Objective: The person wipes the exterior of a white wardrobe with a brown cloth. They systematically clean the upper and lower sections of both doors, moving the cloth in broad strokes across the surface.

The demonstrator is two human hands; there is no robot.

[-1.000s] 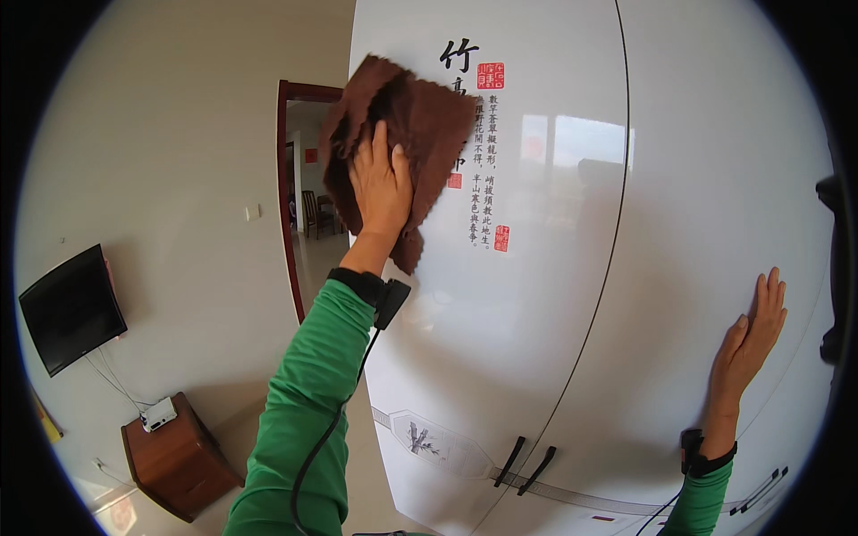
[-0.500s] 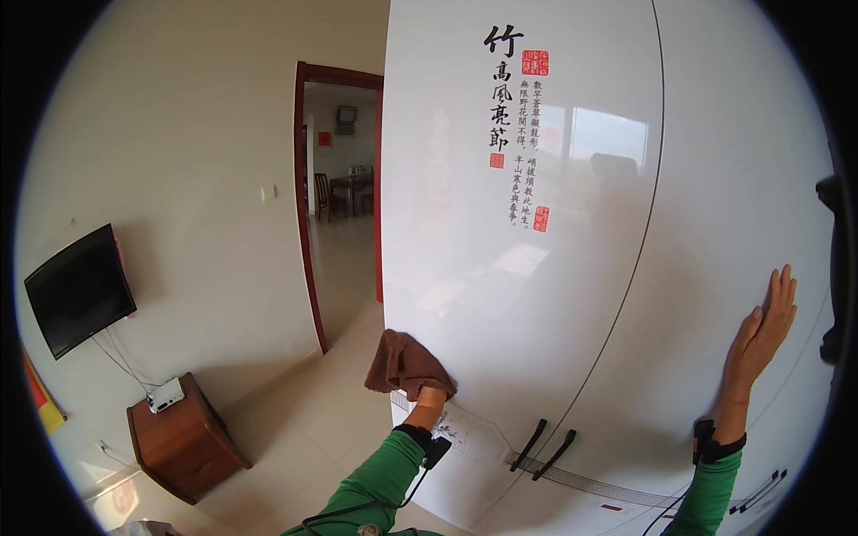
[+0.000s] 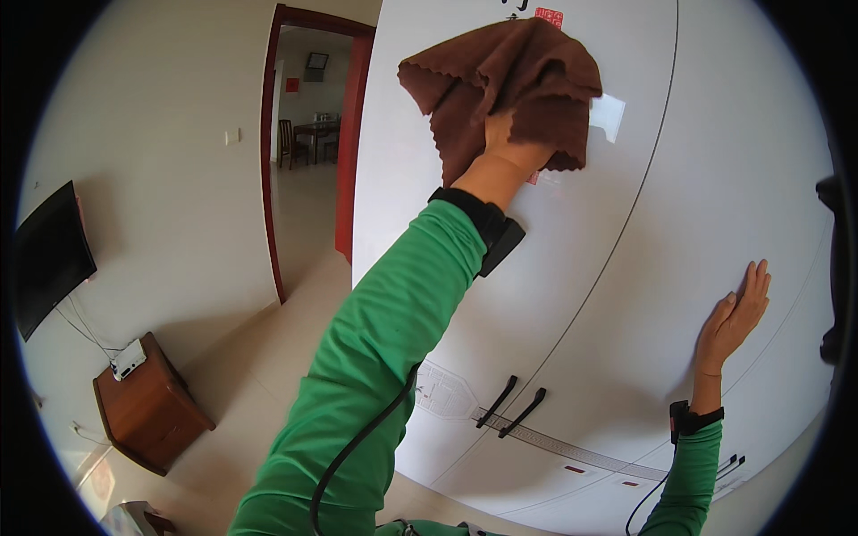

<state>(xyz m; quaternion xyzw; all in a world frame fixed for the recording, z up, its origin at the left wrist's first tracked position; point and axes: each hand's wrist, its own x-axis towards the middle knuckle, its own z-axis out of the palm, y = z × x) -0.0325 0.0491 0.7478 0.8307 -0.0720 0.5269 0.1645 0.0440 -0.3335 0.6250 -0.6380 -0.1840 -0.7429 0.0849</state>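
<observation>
A brown cleaning cloth [image 3: 505, 71] with wavy edges is spread against the upper part of a glossy white cabinet door [image 3: 527, 295]. My left hand [image 3: 509, 152] holds it there, its fingers covered by the fabric. Behind the cloth, most of the black lettering and red seals on the door are hidden. On a panel to the right of the dark door seam, my right hand [image 3: 735, 313] rests with fingers stretched out and nothing in it. Both wrists carry black straps with small devices.
Black door handles [image 3: 511, 406] stick out low on the cabinet, above a patterned band. To the left, a red-framed doorway [image 3: 279, 161] leads to a room with a table and chairs. A wall television [image 3: 55, 259] hangs over a brown wooden cabinet [image 3: 152, 406] bearing a white box.
My left hand has swept the cloth from the door's lower left up to the lettering. The view has shifted slightly; my right hand still lies flat on the panel.
</observation>
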